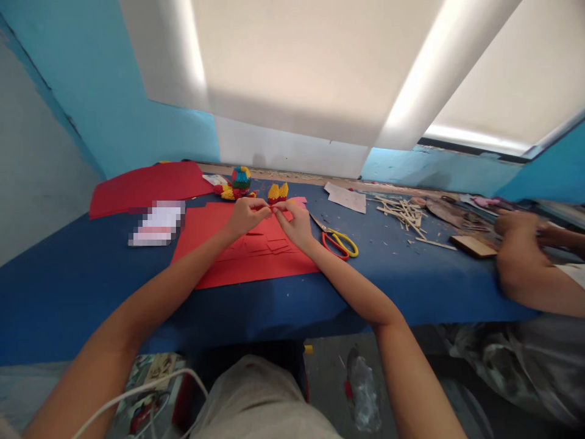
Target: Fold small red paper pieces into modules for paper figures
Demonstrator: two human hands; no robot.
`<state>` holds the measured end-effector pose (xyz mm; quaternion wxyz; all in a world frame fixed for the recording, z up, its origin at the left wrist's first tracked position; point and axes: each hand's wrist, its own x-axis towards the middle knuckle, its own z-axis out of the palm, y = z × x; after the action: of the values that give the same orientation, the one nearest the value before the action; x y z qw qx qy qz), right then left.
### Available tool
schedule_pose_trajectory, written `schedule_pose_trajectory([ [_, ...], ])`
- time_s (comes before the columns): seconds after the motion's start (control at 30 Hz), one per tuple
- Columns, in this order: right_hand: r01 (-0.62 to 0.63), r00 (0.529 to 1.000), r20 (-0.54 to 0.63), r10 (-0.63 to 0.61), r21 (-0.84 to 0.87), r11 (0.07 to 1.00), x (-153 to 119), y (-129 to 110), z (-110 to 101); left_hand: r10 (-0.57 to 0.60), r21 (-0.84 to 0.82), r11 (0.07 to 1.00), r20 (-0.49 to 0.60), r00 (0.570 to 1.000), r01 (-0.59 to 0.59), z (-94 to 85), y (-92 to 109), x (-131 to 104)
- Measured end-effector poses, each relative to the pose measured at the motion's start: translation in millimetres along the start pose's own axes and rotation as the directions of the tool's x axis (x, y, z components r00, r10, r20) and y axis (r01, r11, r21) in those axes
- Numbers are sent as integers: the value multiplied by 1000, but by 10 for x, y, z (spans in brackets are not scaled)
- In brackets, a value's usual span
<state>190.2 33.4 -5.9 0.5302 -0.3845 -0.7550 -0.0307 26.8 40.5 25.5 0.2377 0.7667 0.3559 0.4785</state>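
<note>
My left hand (248, 216) and my right hand (295, 225) meet over red paper, thumbs and fingers pinched together. Between the fingertips is a small piece of red paper (272, 208), mostly hidden. Below them, small cut red paper pieces (276, 246) lie loose on larger red sheets (256, 275). To the right of my right hand rest scissors (340, 242) with one red and one yellow handle. Just beyond my hands stand yellow-and-red folded-paper pieces (278, 192). A multicoloured folded-paper model (241, 178) is behind my left hand.
More red sheets (146, 188) lie at the back left, near a blurred white item (158, 224). Toward the right are a pale paper (346, 197), thin wooden sticks (402, 213) and a wooden block (474, 246). A co-worker's arm (521, 256) reaches over the blue table (292, 311).
</note>
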Motion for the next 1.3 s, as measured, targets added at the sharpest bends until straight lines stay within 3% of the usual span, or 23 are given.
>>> schedule_pose_trajectory([
  [0.13,100,995,-2,-101,-142,985,-12,-20,-30,12,-34,999,-34,999,-13,41,4,-22],
  [0.43,279,955,171,-241,-258,925,0,-81,-137,54,-46,997,-86,995,-58,33,-23,-23],
  [0.63,361,917,303,-260,-355,862,11,-116,-133,-105,-156,983,-63,992,94,18,2,-15],
  [0.8,315,927,296,-232,-271,910,14,-130,-123,-73,-101,992,-22,997,70,-65,18,3],
  [0.93,130,975,182,-129,6,991,25,-65,-91,27,50,998,10,1000,-28,-128,68,6],
  [1.07,-27,990,144,0,183,983,48,-1,-97,54,87,994,98,994,-63,-147,140,-1],
  [1.3,15,985,163,-53,230,973,60,18,-118,51,-3,999,198,979,-51,-140,160,-18],
])
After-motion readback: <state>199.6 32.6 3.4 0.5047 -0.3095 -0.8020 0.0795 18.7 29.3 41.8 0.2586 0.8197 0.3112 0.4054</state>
